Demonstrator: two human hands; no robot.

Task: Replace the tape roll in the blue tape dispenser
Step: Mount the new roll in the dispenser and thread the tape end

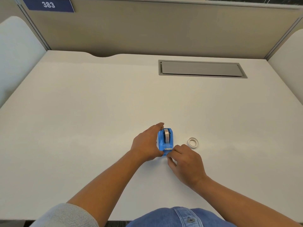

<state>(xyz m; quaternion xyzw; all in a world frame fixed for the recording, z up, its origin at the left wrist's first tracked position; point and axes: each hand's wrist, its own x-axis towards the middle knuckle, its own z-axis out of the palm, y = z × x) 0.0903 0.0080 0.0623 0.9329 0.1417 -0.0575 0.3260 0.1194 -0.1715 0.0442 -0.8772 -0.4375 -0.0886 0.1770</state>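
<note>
The blue tape dispenser [166, 139] stands on the white desk [98, 112], with a clear tape roll [166, 134] seated on its black hub. My left hand [146, 142] wraps around its left side, thumb at the near end and fingers over the far end. My right hand [185, 161] is at the near cutter end, fingertips pinched together just below the blade; whether tape is between them is too small to tell. A second small white tape roll [193, 142] lies flat on the desk to the right of the dispenser.
A grey cable hatch [201, 69] is set into the desk at the back right. Beige partition walls [147, 30] close in the desk at the back and both sides. The desk's near edge runs close to my body.
</note>
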